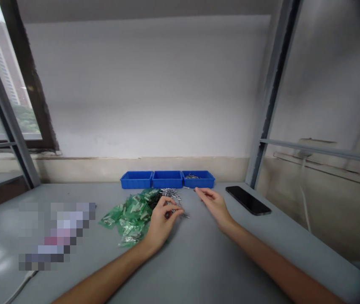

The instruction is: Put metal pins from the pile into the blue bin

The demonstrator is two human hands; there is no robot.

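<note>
My right hand (213, 206) is closed in a pinch on a thin metal rod (189, 188), which points left just in front of the right-hand blue bin. Lower and to the left, my left hand (164, 219) curls its thumb and fingers around another slim metal rod (185, 216); part of it is hidden by the fingers. Beyond that hand lies a loose heap of shiny metal rods (171, 193), with some black pieces (155, 200) beside it. Green plastic bags (132, 215) with small metal parts in them are piled left of my left hand.
Three blue bins stand in a row at the back: left (136, 180), middle (167, 180) and right (198, 183). Small metal rods lie in the right one. A black phone (248, 200) rests at right. A pixelated object (59, 236) with a cable is at left.
</note>
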